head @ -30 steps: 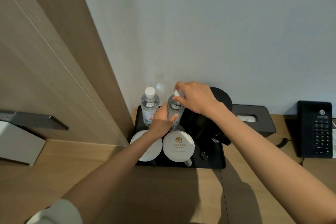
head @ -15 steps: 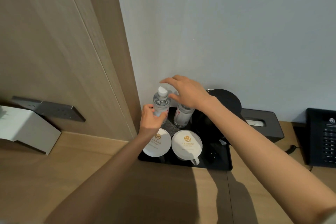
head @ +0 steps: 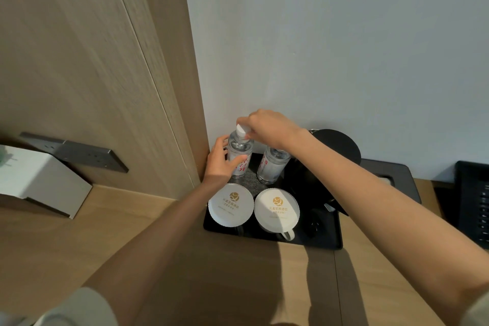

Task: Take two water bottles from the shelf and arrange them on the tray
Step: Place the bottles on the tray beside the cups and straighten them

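Clear bottle (head: pixel 239 152), white cap, red label: left hand (head: pixel 221 163) wraps body, right hand (head: pixel 268 127) pinches cap.

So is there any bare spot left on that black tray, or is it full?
Mostly full. The tray holds two bottles at the back, two covered cups in front, and the kettle on the right. One bare patch shows at its front right, between the right cup and the rim. The wooden counter left of the tray is open.

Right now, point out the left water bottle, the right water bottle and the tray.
left water bottle (head: pixel 239 146), head view, on its clear shoulder below the cap.
right water bottle (head: pixel 270 169), head view, on its labelled body.
tray (head: pixel 328 235), head view, on its bare front right floor.
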`<control>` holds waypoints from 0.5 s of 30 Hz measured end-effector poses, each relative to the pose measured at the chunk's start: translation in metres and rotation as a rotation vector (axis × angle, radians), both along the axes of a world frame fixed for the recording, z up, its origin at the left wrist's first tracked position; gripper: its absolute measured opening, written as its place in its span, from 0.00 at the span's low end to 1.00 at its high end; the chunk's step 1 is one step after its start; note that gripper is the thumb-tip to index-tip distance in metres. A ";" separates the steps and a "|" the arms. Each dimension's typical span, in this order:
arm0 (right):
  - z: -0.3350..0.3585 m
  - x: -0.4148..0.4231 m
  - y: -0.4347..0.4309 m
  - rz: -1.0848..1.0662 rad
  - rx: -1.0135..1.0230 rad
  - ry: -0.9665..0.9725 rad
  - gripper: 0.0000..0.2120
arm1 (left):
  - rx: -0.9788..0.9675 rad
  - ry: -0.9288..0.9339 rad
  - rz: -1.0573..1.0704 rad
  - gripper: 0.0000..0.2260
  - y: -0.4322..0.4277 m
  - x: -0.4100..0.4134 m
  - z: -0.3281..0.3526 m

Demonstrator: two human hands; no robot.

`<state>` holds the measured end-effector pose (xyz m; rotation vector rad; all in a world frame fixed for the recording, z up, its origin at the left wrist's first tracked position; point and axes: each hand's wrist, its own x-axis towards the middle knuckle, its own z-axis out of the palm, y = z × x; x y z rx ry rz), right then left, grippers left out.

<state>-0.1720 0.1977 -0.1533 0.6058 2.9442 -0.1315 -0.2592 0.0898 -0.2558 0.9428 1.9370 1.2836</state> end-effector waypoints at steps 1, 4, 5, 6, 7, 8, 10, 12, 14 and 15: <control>-0.001 0.000 -0.001 -0.015 -0.001 0.002 0.10 | 0.011 -0.003 0.005 0.26 -0.002 0.000 -0.002; -0.001 -0.001 -0.004 -0.061 -0.033 0.006 0.13 | 0.027 -0.016 0.005 0.25 -0.004 0.000 -0.006; -0.001 -0.002 -0.005 -0.073 -0.046 0.009 0.13 | 0.034 -0.021 0.003 0.25 -0.004 -0.001 -0.006; -0.001 -0.002 -0.005 -0.084 -0.059 0.015 0.14 | 0.037 -0.030 -0.002 0.26 -0.004 -0.001 -0.007; 0.000 -0.002 -0.007 -0.095 -0.068 0.019 0.14 | 0.042 -0.039 -0.008 0.26 -0.004 -0.001 -0.007; 0.000 -0.002 -0.008 -0.107 -0.077 0.022 0.14 | 0.042 -0.052 -0.008 0.26 -0.005 -0.002 -0.007; 0.000 -0.003 -0.010 -0.132 -0.084 0.028 0.14 | 0.043 -0.078 -0.004 0.26 -0.005 -0.002 -0.008; -0.001 -0.003 -0.012 -0.142 -0.079 0.034 0.14 | 0.050 -0.099 -0.008 0.26 -0.005 -0.001 -0.008; -0.002 -0.002 -0.014 -0.149 -0.072 0.041 0.14 | 0.052 -0.111 -0.019 0.27 -0.006 -0.001 -0.008; -0.002 -0.002 -0.014 -0.155 -0.072 0.047 0.14 | 0.053 -0.112 -0.025 0.27 -0.006 -0.001 -0.008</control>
